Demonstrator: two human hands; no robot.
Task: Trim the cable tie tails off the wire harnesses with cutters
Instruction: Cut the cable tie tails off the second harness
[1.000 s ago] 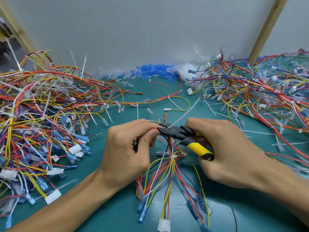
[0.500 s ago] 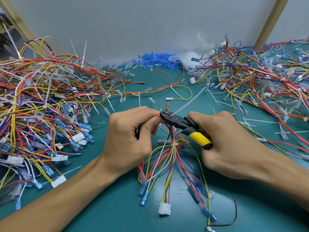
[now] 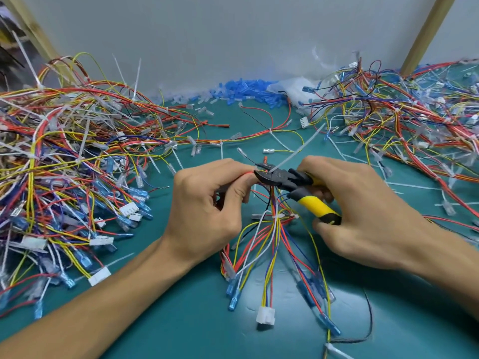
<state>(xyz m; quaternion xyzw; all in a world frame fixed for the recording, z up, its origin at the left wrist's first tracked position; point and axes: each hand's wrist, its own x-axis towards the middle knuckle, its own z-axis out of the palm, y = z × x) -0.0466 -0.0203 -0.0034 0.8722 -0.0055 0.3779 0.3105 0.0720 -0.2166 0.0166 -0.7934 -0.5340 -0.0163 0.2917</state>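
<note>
Now the left hand (image 3: pixel 207 211) pinches the harness (image 3: pixel 272 229) while the right hand (image 3: pixel 363 211) grips the cutters (image 3: pixel 282 177), whose blades sit between both hands at the base of the tie tail (image 3: pixel 298 149), which slants up and away rightward.

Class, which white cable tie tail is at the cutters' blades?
The long tail slanting up-right out of the cutters; every other tail lies clear of the blades.

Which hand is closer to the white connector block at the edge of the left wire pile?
Left. The left hand sits just right of the white connector block, pinching the harness; the right hand is farther right, gripping the cutters.
</note>
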